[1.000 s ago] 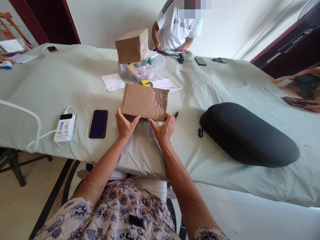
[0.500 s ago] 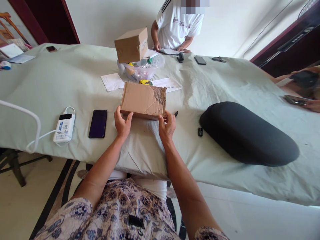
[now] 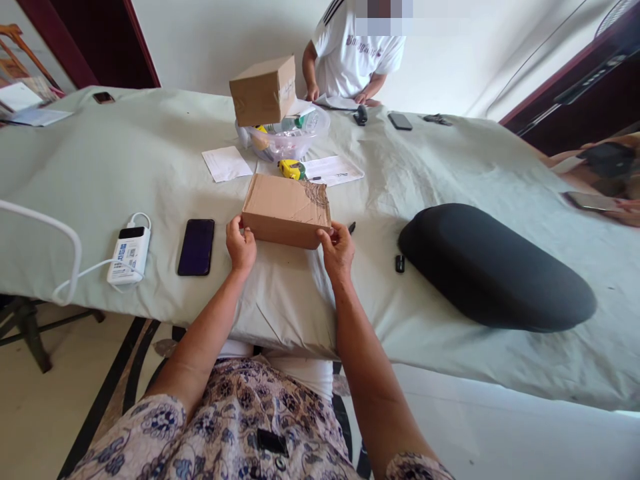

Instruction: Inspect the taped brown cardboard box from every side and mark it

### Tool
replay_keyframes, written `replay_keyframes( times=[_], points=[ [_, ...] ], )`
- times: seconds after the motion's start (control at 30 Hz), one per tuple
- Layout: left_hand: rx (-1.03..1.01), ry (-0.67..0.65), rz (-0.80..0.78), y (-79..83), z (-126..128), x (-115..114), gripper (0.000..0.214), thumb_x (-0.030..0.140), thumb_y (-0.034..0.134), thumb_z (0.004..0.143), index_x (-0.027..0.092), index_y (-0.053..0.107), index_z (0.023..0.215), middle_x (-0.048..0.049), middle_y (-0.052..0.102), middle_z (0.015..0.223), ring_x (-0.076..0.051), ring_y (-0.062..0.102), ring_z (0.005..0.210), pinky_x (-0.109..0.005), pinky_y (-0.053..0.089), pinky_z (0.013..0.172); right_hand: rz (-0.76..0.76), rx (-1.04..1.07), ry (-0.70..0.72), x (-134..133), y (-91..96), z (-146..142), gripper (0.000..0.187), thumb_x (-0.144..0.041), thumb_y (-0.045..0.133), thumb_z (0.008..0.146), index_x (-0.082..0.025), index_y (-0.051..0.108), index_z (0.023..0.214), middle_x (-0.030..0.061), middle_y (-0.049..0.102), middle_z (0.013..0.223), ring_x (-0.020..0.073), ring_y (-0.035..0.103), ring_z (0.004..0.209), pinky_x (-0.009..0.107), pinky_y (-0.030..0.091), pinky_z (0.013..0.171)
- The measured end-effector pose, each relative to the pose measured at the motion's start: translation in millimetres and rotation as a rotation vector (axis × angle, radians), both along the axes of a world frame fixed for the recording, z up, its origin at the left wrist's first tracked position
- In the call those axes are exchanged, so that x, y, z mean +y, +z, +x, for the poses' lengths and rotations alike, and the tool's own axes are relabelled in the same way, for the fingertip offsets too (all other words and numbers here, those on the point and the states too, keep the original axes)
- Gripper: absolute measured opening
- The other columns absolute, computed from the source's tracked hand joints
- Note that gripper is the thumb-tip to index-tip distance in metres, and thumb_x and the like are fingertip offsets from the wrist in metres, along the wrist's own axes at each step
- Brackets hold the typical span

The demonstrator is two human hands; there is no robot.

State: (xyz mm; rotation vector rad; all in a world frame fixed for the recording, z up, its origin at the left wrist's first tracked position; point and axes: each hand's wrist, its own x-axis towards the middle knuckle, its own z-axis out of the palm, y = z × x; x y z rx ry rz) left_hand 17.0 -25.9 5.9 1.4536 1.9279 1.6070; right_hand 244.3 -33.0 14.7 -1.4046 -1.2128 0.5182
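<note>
A flat brown cardboard box [image 3: 286,209] with torn, scuffed tape marks on its top lies on the pale green table cover [image 3: 150,160] in front of me. My left hand [image 3: 241,244] grips its near left corner with curled fingers. At the near right corner my right hand [image 3: 338,249] holds the box the same way. The box rests level on the cloth.
Left of the box lie a dark phone [image 3: 196,246] and a white power bank [image 3: 129,254] with a white cable. A large black cushion [image 3: 493,268] sits at right, a small black item [image 3: 400,263] beside it. Behind are papers, a yellow tape measure [image 3: 292,169], a plastic bowl [image 3: 290,140] under another box [image 3: 263,90], and a seated person [image 3: 356,57].
The box was tilted up on its near edge, top face toward me; now it is laid down flat. Both hands slid outward from under its front to the two near corners.
</note>
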Motion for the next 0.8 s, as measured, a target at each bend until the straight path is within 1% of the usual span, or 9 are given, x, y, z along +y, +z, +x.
replay_keyframes(
  times=[0.07, 0.13, 0.23, 0.3, 0.4, 0.53, 0.6, 0.67, 0.8],
  points=[
    [0.018, -0.004, -0.057, 0.6, -0.5, 0.1, 0.036, 0.008, 0.053, 0.082, 0.019, 0.061, 0.115, -0.0130, 0.069, 0.113, -0.026, 0.068, 0.109, -0.042, 0.054, 0.100, -0.062, -0.015, 0.035, 1.8, -0.8, 3.5, 0.047, -0.051, 0.068, 0.075, -0.020, 0.064, 0.110, -0.0017, 0.060, 0.082, 0.0132, 0.055, 0.071, 0.028, 0.050, 0.071],
    [0.053, -0.012, -0.102, 2.1, -1.5, -0.5, 0.035, 0.008, 0.053, 0.082, 0.020, 0.062, 0.113, -0.0128, 0.070, 0.112, -0.027, 0.068, 0.108, -0.044, 0.055, 0.099, -0.104, -0.046, 0.047, 2.6, -1.6, 6.2, 0.044, -0.041, 0.070, 0.073, -0.021, 0.065, 0.111, -0.0011, 0.064, 0.084, 0.0143, 0.059, 0.073, 0.030, 0.052, 0.074],
    [0.172, -0.013, -0.202, 6.0, -3.1, -3.4, 0.027, 0.010, 0.056, 0.084, 0.020, 0.063, 0.108, -0.0146, 0.071, 0.111, -0.031, 0.067, 0.112, -0.052, 0.051, 0.102, -0.171, -0.164, 0.060, 1.2, -3.5, 8.2, 0.043, -0.031, 0.068, 0.073, -0.022, 0.064, 0.115, -0.0010, 0.069, 0.084, 0.0158, 0.061, 0.071, 0.033, 0.053, 0.076],
    [0.262, -0.003, -0.277, 9.1, -3.8, -5.9, 0.017, 0.013, 0.059, 0.085, 0.019, 0.063, 0.101, -0.0172, 0.071, 0.110, -0.036, 0.065, 0.115, -0.058, 0.048, 0.103, -0.230, -0.274, 0.070, -1.1, -4.7, 7.8, 0.039, -0.025, 0.064, 0.074, -0.023, 0.064, 0.113, 0.0002, 0.071, 0.083, 0.0173, 0.062, 0.071, 0.033, 0.051, 0.075],
    [0.334, 0.009, -0.325, 12.0, -4.4, -7.9, 0.007, 0.016, 0.062, 0.086, 0.019, 0.062, 0.093, -0.0199, 0.071, 0.109, -0.039, 0.062, 0.118, -0.063, 0.045, 0.104, -0.304, -0.419, 0.050, -5.0, -4.2, 4.8, 0.028, -0.022, 0.061, 0.077, -0.023, 0.065, 0.105, 0.0039, 0.074, 0.089, 0.0204, 0.065, 0.078, 0.034, 0.049, 0.076],
    [0.317, -0.013, -0.314, 10.5, -5.4, -6.2, 0.008, 0.014, 0.062, 0.086, 0.018, 0.060, 0.091, -0.0183, 0.071, 0.106, -0.037, 0.064, 0.117, -0.060, 0.045, 0.105, -0.362, -0.486, 0.022, -7.0, -2.3, 1.0, 0.021, -0.022, 0.060, 0.081, -0.022, 0.065, 0.101, 0.0062, 0.074, 0.095, 0.0214, 0.065, 0.083, 0.034, 0.048, 0.077],
    [0.297, -0.037, -0.305, 8.5, -5.7, -4.3, 0.010, 0.013, 0.061, 0.086, 0.018, 0.060, 0.093, -0.0173, 0.071, 0.106, -0.035, 0.065, 0.116, -0.057, 0.047, 0.105, -0.352, -0.479, 0.022, -6.1, -3.2, 0.6, 0.020, -0.022, 0.060, 0.080, -0.022, 0.066, 0.099, 0.0064, 0.073, 0.094, 0.0210, 0.064, 0.082, 0.034, 0.048, 0.077],
    [0.278, -0.057, -0.284, 6.6, -5.8, -2.5, 0.014, 0.013, 0.060, 0.086, 0.017, 0.060, 0.099, -0.0177, 0.070, 0.111, -0.034, 0.066, 0.117, -0.053, 0.049, 0.104, -0.299, -0.435, 0.021, -4.3, -5.0, 1.2, 0.023, -0.022, 0.059, 0.079, -0.021, 0.066, 0.100, 0.0057, 0.072, 0.090, 0.0202, 0.062, 0.079, 0.035, 0.049, 0.078],
    [0.212, -0.079, -0.156, 3.6, -4.9, -0.6, 0.026, 0.020, 0.063, 0.087, 0.016, 0.057, 0.112, -0.0186, 0.068, 0.120, -0.032, 0.064, 0.120, -0.047, 0.051, 0.105, -0.115, -0.322, -0.030, -0.1, -6.1, 4.5, 0.034, -0.024, 0.058, 0.077, -0.019, 0.067, 0.110, 0.0032, 0.067, 0.082, 0.0191, 0.060, 0.077, 0.036, 0.051, 0.081]
  ],
)
